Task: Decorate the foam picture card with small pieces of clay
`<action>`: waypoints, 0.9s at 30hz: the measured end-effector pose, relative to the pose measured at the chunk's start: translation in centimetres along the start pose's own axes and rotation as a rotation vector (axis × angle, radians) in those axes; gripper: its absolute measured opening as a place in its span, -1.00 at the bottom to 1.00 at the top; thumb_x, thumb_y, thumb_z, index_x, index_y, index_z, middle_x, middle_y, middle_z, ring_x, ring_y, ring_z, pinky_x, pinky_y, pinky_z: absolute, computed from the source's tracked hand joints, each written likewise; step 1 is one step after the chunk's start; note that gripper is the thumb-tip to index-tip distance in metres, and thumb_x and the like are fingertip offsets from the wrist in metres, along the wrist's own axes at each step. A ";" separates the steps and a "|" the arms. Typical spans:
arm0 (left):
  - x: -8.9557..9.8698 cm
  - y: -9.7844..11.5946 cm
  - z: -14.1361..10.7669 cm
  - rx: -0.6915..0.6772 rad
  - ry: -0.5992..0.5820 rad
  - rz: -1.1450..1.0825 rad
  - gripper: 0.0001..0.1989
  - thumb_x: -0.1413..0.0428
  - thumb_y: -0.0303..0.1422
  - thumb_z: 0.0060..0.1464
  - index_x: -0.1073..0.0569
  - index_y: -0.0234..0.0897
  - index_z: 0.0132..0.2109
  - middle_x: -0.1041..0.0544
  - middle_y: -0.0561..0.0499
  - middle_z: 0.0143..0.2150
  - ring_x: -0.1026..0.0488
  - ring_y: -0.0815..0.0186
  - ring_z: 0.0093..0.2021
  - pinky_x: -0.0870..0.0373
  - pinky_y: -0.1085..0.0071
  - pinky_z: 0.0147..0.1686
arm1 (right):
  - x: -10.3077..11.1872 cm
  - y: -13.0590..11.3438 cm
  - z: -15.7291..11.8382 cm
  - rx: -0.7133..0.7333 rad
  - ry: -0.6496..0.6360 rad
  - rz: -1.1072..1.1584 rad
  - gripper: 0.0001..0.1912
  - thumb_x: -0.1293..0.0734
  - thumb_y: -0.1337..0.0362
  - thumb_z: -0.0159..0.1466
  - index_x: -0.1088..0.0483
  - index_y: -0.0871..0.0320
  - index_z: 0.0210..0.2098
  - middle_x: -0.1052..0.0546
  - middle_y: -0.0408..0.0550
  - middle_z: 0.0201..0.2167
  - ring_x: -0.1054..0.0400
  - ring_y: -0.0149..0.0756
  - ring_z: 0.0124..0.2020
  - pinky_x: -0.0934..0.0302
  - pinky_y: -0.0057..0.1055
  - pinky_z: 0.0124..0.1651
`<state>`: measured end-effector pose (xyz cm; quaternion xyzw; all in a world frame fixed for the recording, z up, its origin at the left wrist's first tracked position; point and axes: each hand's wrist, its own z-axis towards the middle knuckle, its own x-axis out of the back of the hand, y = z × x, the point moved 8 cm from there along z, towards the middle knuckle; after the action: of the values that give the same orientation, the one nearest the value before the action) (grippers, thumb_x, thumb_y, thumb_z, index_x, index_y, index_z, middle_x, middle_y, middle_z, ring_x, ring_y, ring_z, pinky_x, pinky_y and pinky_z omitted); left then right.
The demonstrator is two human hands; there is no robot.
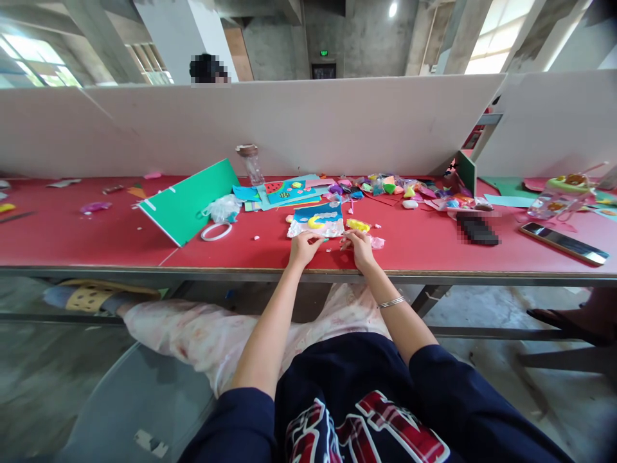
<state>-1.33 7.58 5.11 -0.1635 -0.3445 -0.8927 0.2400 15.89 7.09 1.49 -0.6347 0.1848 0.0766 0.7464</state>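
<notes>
On the red table lies a small blue and white clay picture (332, 227) with a yellow crescent on it. My left hand (307, 247) is at its lower edge, thumb and fingers pinched together near a small green bit; what they hold is too small to name. To the right, my right hand (358, 249) has its fingertips drawn together around something I cannot make out. A yellow clay packet (358, 225) lies just beyond my right hand, and a pink piece (376, 242) is beside it.
Farther back are a watermelon picture (284, 193), several clay packets (385, 185) and a clear bottle (251, 166). A green board (193, 204) leans left, near a white ring (216, 231). At right lie a phone (563, 243) and a clear cup (554, 199). A white partition (308, 128) stands behind.
</notes>
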 end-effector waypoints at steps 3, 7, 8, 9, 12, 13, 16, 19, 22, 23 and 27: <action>-0.4 0.0 0.0 -0.001 -0.053 0.018 -0.95 -0.19 -0.38 -0.05 -0.52 -0.26 -0.41 -0.57 -0.03 -0.40 -0.50 0.26 -0.35 -0.46 0.38 -0.35 | -0.2 0.1 -0.1 -0.015 -0.015 -0.019 -0.89 -0.32 0.25 -0.03 -0.31 0.16 -0.56 -0.40 -0.21 -0.68 -0.25 -0.45 -0.71 -0.16 -0.44 -0.54; -1.3 0.0 -0.2 0.018 -0.193 0.061 -0.91 -0.19 -0.49 -0.10 -0.54 -0.24 -0.37 -0.58 0.00 -0.36 -0.50 0.26 -0.29 -0.46 0.37 -0.29 | -0.3 0.2 -0.2 -0.036 -0.024 -0.029 -0.87 -0.32 0.24 -0.05 -0.30 0.16 -0.56 -0.40 -0.23 -0.69 -0.25 -0.45 -0.71 -0.16 -0.45 -0.54; -1.5 0.2 -0.2 0.016 -0.227 0.069 -0.87 -0.17 -0.52 -0.10 -0.55 -0.23 -0.35 -0.58 0.00 -0.34 -0.50 0.25 -0.26 -0.46 0.36 -0.25 | -0.3 0.1 -0.2 -0.039 -0.026 -0.028 -0.87 -0.31 0.24 -0.06 -0.29 0.16 -0.56 -0.40 -0.24 -0.69 -0.25 -0.45 -0.72 -0.15 -0.46 -0.54; -1.6 0.3 -0.3 0.012 -0.256 0.074 -0.84 -0.16 -0.54 -0.10 -0.55 -0.23 -0.33 -0.58 0.00 -0.32 -0.49 0.25 -0.23 -0.45 0.34 -0.20 | -0.4 0.1 -0.2 -0.040 -0.028 -0.025 -0.87 -0.31 0.24 -0.06 -0.29 0.16 -0.56 -0.40 -0.24 -0.69 -0.25 -0.46 -0.72 -0.15 -0.46 -0.55; -2.0 0.7 -0.5 -0.004 -0.323 0.061 -0.77 -0.12 -0.58 -0.09 -0.55 -0.22 -0.29 -0.58 0.01 -0.28 -0.47 0.25 -0.18 -0.41 0.31 -0.11 | -0.5 0.1 -0.3 -0.039 -0.030 -0.022 -0.87 -0.30 0.24 -0.06 -0.29 0.17 -0.56 -0.40 -0.25 -0.69 -0.26 -0.46 -0.73 -0.13 -0.48 -0.56; -2.1 0.7 -0.5 -0.010 -0.344 0.052 -0.76 -0.10 -0.58 -0.08 -0.55 -0.21 -0.28 -0.57 0.02 -0.28 -0.47 0.26 -0.18 -0.41 0.30 -0.10 | -0.5 0.0 -0.3 -0.038 -0.031 -0.023 -0.86 -0.30 0.24 -0.06 -0.29 0.17 -0.56 -0.40 -0.25 -0.69 -0.26 -0.47 -0.73 -0.13 -0.48 -0.56; -2.5 0.7 -0.6 -0.033 -0.382 0.042 -0.79 -0.10 -0.55 -0.05 -0.55 -0.22 -0.28 -0.56 0.01 -0.28 -0.46 0.26 -0.18 -0.40 0.29 -0.09 | -0.7 0.0 -0.4 -0.038 -0.046 -0.021 -0.86 -0.30 0.24 -0.05 -0.28 0.17 -0.56 -0.40 -0.25 -0.69 -0.26 -0.47 -0.73 -0.13 -0.48 -0.56; -2.7 0.6 -0.7 -0.062 -0.374 0.092 -0.86 -0.11 -0.45 0.00 -0.55 -0.25 -0.27 -0.53 -0.03 -0.26 -0.42 0.23 -0.15 -0.38 0.25 -0.07 | -0.8 0.0 -0.5 -0.040 -0.060 -0.020 -0.87 -0.30 0.24 -0.04 -0.28 0.17 -0.56 -0.40 -0.26 -0.69 -0.25 -0.48 -0.74 -0.14 -0.48 -0.55; -2.9 0.6 -0.9 -0.089 -0.382 0.177 -0.86 -0.12 -0.43 -0.01 -0.56 -0.24 -0.27 -0.49 -0.05 -0.21 -0.38 0.19 -0.10 -0.37 0.22 -0.04 | -0.7 0.0 -0.4 -0.037 -0.060 -0.023 -0.87 -0.30 0.25 -0.04 -0.28 0.17 -0.55 -0.40 -0.26 -0.69 -0.24 -0.48 -0.74 -0.14 -0.48 -0.55; -3.0 0.6 -1.0 -0.092 -0.389 0.196 -0.85 -0.12 -0.43 -0.01 -0.56 -0.24 -0.27 -0.47 -0.06 -0.20 -0.37 0.19 -0.09 -0.36 0.22 -0.03 | -0.7 0.0 -0.4 -0.036 -0.062 -0.026 -0.87 -0.30 0.24 -0.04 -0.28 0.17 -0.55 -0.40 -0.25 -0.69 -0.24 -0.48 -0.74 -0.14 -0.48 -0.55; -2.9 0.2 -1.3 -0.075 -0.406 0.214 -0.84 -0.09 -0.38 0.02 -0.56 -0.23 -0.26 -0.46 -0.07 -0.17 -0.36 0.18 -0.08 -0.36 0.20 -0.02 | -0.9 0.1 -0.4 -0.041 -0.075 -0.032 -0.85 -0.30 0.22 -0.04 -0.27 0.17 -0.55 -0.40 -0.25 -0.68 -0.25 -0.47 -0.73 -0.12 -0.48 -0.57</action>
<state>1.05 7.44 3.00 -0.3843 -0.3332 -0.8231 0.2527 14.99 6.80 1.68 -0.6495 0.1449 0.0924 0.7407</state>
